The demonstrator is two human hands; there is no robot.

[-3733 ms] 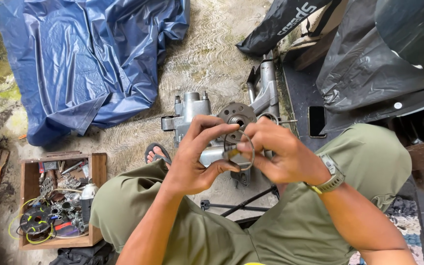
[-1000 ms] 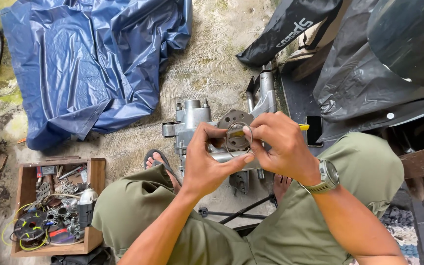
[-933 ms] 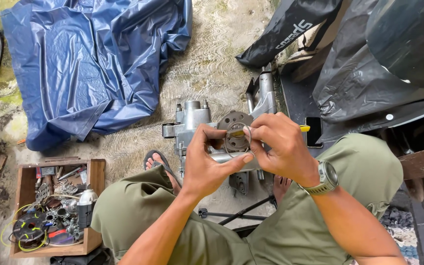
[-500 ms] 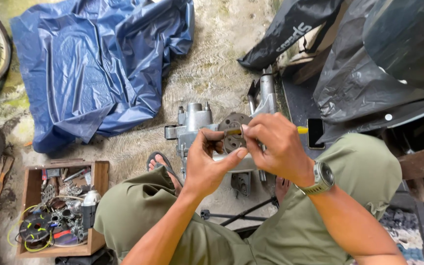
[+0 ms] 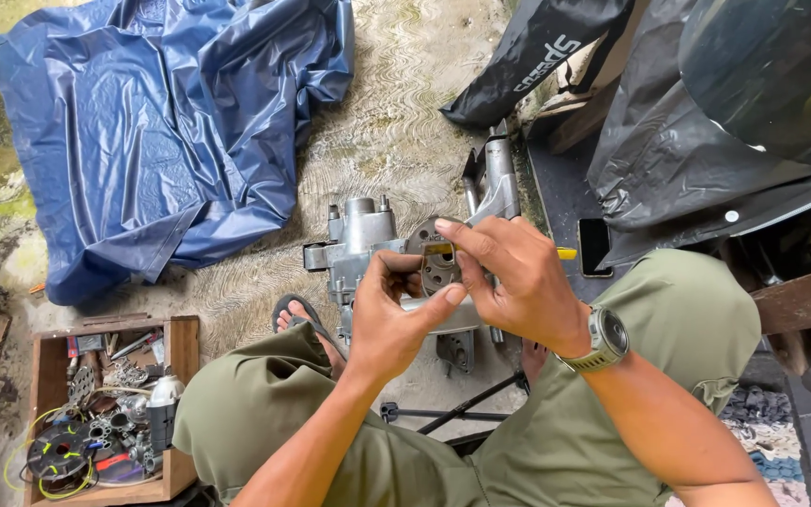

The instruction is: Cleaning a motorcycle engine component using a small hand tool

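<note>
- My left hand [image 5: 396,324] is wrapped around the grey metal engine casing [image 5: 363,249], thumb and forefinger pinched at the edge of the round perforated disc [image 5: 438,268] seated on its face.
- My right hand [image 5: 509,282] is clenched on a yellow-handled tool [image 5: 565,253]. The handle end sticks out past my knuckles, and the yellow shaft runs across the top of the disc. The tip is hidden, so I cannot tell what it engages.
- Location: the casing sits on the bare ground in front of my knees, between my sandalled foot [image 5: 291,314] and a grey metal tube [image 5: 499,178] just behind it.
- Judged state of work: the disc is in place against the casing, but both hands are on it, so I take it as being worked, not finished. Whether it is fastened or loose cannot be read.
- A black rod [image 5: 452,411] lies on the ground under my legs, untouched.
- The wooden box of parts [image 5: 110,413], with wire coils and small hardware, stands to my left, well apart from the casing.
- A blue tarp [image 5: 161,122] lies crumpled beyond it.
</note>
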